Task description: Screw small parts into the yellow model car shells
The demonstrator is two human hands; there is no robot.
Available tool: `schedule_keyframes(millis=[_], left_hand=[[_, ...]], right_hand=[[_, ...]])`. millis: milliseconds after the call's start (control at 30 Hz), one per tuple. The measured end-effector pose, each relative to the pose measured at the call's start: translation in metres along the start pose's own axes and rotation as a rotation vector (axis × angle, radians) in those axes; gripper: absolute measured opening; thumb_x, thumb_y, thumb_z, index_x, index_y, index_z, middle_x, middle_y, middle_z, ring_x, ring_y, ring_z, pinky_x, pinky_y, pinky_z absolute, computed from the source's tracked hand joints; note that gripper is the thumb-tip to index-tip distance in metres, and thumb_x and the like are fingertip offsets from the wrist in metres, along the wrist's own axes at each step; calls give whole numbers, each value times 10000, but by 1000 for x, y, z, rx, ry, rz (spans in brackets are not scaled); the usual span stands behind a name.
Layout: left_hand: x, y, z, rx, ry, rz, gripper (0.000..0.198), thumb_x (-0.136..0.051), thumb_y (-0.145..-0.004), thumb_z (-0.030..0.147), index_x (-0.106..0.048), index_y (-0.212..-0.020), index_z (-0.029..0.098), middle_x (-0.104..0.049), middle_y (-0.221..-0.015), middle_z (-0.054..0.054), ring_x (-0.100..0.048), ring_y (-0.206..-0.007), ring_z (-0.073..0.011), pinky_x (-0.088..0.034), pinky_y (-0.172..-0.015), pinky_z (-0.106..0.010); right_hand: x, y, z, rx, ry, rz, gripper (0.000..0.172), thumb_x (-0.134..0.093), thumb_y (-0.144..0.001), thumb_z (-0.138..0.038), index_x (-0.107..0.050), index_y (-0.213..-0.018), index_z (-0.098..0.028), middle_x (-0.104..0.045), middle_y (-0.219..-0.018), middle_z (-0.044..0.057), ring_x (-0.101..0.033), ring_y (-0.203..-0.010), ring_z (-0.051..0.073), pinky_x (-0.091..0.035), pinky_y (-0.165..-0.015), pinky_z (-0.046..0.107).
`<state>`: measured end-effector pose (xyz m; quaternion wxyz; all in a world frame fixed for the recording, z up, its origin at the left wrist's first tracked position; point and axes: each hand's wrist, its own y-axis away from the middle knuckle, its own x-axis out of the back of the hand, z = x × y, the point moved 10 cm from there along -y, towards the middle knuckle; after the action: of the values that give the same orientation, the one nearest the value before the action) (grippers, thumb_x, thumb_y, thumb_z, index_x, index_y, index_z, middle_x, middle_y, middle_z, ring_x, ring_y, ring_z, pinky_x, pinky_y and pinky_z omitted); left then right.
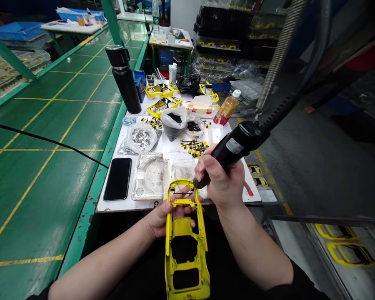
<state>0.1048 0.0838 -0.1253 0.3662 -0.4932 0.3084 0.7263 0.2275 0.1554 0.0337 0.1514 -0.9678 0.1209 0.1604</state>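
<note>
White bench [175, 150]: black phone [118, 178] beside grey moulded tray [149, 176], black flask [124, 78], bags of small parts [141, 139], yellow frames [162, 96], drink bottle [226, 107], loose yellow-black bits [194, 146].

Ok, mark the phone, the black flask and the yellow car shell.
phone [118, 178], head view, middle of its dark screen.
black flask [127, 85], head view, its body below the lid.
yellow car shell [181, 227], head view, solid panel between its openings.

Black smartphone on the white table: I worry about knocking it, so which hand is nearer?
Left. The left hand holds the yellow plastic car shell right of and below the black smartphone; the right hand, gripping the black electric screwdriver, sits farther right beyond the shell.
</note>
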Motion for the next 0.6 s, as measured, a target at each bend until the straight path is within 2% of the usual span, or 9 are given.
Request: schedule_keyframes(millis=[167, 267, 333, 400, 467, 533, 600], left_hand=[[4, 1, -1, -3, -12, 10, 829, -1021, -795, 528, -671, -1512, 300, -720, -1506, -160, -724, -1295, -328, -656, -951, -445], [4, 1, 1, -6, -26, 9, 851, -1010, -796, 560, -661, -1531, 310, -718, -1520, -156, -707, -1361, -362, -654, -962, -454], [0, 0, 3, -6, -44, 8, 845, -995, -808, 581, -664, -1531, 294, -708, -1545, -162, -683, -1412, -384, -650, -1000, -482], [-3, -1, 3, 1, -73, 39, 773, -949, -866, 577, -674, -1520, 269, -698, -1566, -175, -679, -1425, -392, -645, -1033, -515], [-4, -2, 2, 9, -124, 123, 678, -871, -947, 576, -687, -1505, 237, -705, -1556, -193, -716, -1377, -394, -643, -1039, -525], [-1, -2, 2, 1, -192, 241, 624, -813, -995, 593, -718, -1461, 188, -734, -1503, -214, -770, -1278, -371, -646, -1025, -481], [-1, -1, 4, -31, -219, 330, 585, -806, -999, 608, -760, -1380, 166, -760, -1454, -208, -797, -1200, -326, -649, -1015, -430]], right_hand=[[2, 4, 0, -2, 90, 54, 392, -939, -891, -570, -687, -967, -280, -651, -685, -58, -588, -525, 150, -501, -505, 302], [-2, 1, -6, -3, 103, 60, 379, -939, -904, -551, -717, -1053, -283, -661, -710, -61, -608, -551, 150, -520, -553, 309], [-8, -5, -13, -8, 120, 11, 404, -943, -914, -529, -734, -1146, -274, -685, -763, -59, -634, -602, 144, -545, -605, 303], [-12, -12, -22, -8, 177, -65, 453, -935, -927, -526, -738, -1243, -268, -741, -893, -29, -694, -738, 155, -591, -710, 307], [-6, -15, -33, 24, 291, -99, 510, -909, -956, -522, -719, -1359, -276, -782, -1125, 26, -743, -972, 189, -621, -868, 335], [11, -13, -46, 91, 451, -76, 549, -874, -990, -508, -681, -1458, -295, -751, -1335, 67, -727, -1175, 225, -610, -996, 378], [32, -3, -55, 144, 609, -47, 541, -839, -1020, -497, -660, -1495, -312, -729, -1388, 76, -711, -1236, 245, -592, -1043, 412]])
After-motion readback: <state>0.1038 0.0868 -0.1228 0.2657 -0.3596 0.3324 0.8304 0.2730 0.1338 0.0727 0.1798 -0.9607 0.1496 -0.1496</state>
